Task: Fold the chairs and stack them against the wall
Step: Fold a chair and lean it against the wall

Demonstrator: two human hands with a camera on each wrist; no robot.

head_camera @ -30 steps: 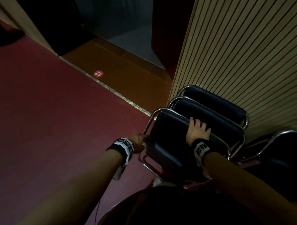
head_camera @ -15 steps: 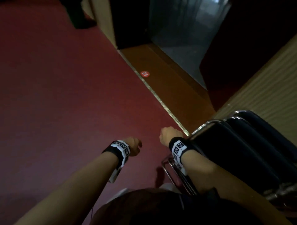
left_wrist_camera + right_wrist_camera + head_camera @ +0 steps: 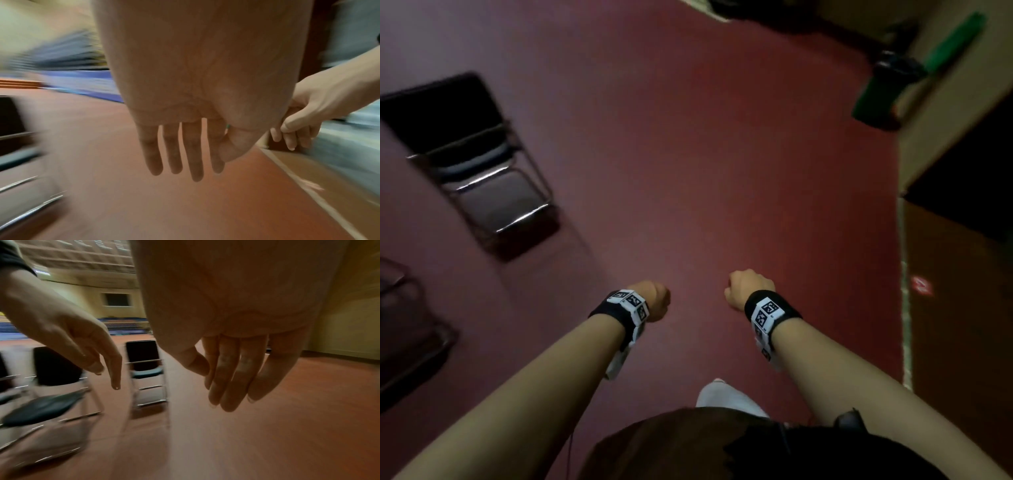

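Both hands are held out in front of me over the red floor and hold nothing. My left hand point(image 3: 654, 299) hangs with straight fingers point(image 3: 193, 162) in the left wrist view. My right hand point(image 3: 748, 287) hangs relaxed, its fingers point(image 3: 226, 386) loosely together. An unfolded black chair point(image 3: 482, 164) with a chrome frame stands ahead at the upper left, well away from both hands. A second unfolded chair point(image 3: 407, 325) shows at the far left edge. The right wrist view shows both chairs, one farther off point(image 3: 146, 369) and one nearer point(image 3: 51, 386), blurred. No folded chairs are in view.
Open red floor point(image 3: 705, 154) lies between me and the chairs. A metal floor strip point(image 3: 904, 291) and a red round sticker point(image 3: 921, 284) lie at the right, beside a brown floor area. A green object point(image 3: 914, 68) leans by the wall at the upper right. My white shoe point(image 3: 726, 394) is below.
Both hands have let go of the folded chair stacked at the wall. My view has swung left, away from the stack, so the unfolded chairs have come into sight.
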